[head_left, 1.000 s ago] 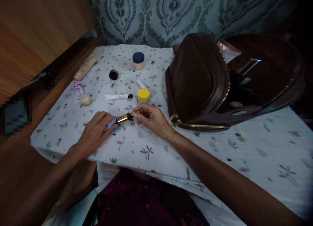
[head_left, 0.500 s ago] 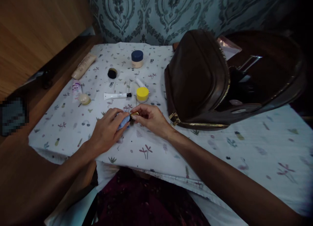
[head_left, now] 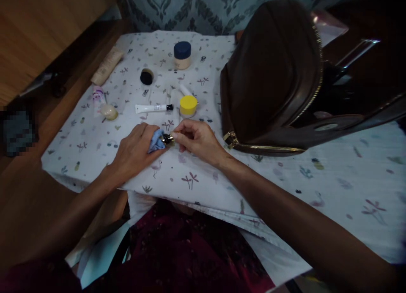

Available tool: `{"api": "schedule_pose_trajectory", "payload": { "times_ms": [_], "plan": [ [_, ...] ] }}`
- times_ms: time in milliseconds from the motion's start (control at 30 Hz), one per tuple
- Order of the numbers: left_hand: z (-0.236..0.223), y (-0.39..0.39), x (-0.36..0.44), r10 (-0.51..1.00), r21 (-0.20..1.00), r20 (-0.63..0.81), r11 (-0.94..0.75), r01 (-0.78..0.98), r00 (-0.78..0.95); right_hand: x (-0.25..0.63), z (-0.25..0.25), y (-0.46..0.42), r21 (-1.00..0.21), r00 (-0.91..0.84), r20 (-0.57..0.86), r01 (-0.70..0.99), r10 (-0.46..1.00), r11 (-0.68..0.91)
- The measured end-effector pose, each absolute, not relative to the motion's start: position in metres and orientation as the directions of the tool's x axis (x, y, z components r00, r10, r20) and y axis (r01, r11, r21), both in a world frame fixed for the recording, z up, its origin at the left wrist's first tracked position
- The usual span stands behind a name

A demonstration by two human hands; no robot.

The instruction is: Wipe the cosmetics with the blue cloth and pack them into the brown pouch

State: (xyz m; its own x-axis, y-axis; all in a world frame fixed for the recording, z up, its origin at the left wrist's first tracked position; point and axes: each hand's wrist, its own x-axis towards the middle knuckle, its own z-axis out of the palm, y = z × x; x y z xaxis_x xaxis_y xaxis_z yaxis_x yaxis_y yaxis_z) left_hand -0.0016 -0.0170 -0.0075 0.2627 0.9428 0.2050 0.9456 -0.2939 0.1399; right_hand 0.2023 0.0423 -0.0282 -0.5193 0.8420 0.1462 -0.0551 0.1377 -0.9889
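My left hand (head_left: 136, 151) is closed round a small blue cloth (head_left: 156, 141), which covers most of a gold lipstick tube (head_left: 167, 138). My right hand (head_left: 198, 140) pinches the tube's other end between thumb and fingers. Only the dark band and a bit of gold show between the two hands. Both hands rest on a white cloth (head_left: 333, 183) printed with small plants, just in front of a yellow-lidded jar (head_left: 188, 105).
An open brown leather bag (head_left: 272, 77) with a gold zip lies at the right. Behind my hands are a white tube with a black cap (head_left: 154, 108), a black round pot (head_left: 146, 76), a blue-lidded jar (head_left: 182, 55), a beige tube (head_left: 106, 66) and a pale round thing (head_left: 109, 112). A wooden edge runs along the left.
My left hand has slid the blue cloth along the lipstick toward my right hand, so most of the gold tube is now covered. The view has tilted downward.
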Motion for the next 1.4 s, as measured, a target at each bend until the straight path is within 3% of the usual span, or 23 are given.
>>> {"api": "schedule_pose_trajectory", "payload": {
  "times_ms": [200,400,467,567,733,833,1067,1400],
  "plan": [
    [-0.004,-0.010,0.003,0.941,0.157,0.199,-0.307,0.939,0.275,0.203,-0.026,0.041,-0.992,-0.543,0.111,-0.007,0.832,0.128],
    [0.012,0.001,-0.003,0.943,0.446,0.103,-0.329,0.833,0.317,0.205,-0.023,0.041,-0.978,-0.549,0.205,-0.080,0.810,0.193],
    [0.014,0.003,-0.003,0.937,0.483,0.087,-0.337,0.808,0.339,0.205,-0.023,0.040,-0.978,-0.532,0.207,-0.081,0.821,0.194],
    [0.010,0.003,0.002,0.924,0.416,0.129,-0.379,0.827,0.359,0.204,-0.025,0.037,-0.988,-0.515,0.153,-0.094,0.844,0.122],
    [-0.003,0.002,0.013,0.923,0.144,0.237,-0.343,0.928,0.304,0.201,-0.026,0.038,-0.979,-0.499,0.030,-0.188,0.866,-0.074],
    [-0.008,0.005,0.013,0.912,0.169,0.264,-0.363,0.916,0.313,0.202,-0.022,0.041,-0.977,-0.516,-0.010,-0.177,0.857,-0.119],
    [-0.014,0.005,0.007,0.888,0.275,0.335,-0.413,0.868,0.315,0.207,-0.017,0.043,-0.996,-0.407,0.079,-0.059,0.910,0.061],
    [-0.006,0.002,0.003,0.933,0.491,0.222,-0.357,0.795,0.283,0.222,-0.015,0.053,-0.957,-0.573,0.241,-0.006,0.783,0.290]
  ]
}}
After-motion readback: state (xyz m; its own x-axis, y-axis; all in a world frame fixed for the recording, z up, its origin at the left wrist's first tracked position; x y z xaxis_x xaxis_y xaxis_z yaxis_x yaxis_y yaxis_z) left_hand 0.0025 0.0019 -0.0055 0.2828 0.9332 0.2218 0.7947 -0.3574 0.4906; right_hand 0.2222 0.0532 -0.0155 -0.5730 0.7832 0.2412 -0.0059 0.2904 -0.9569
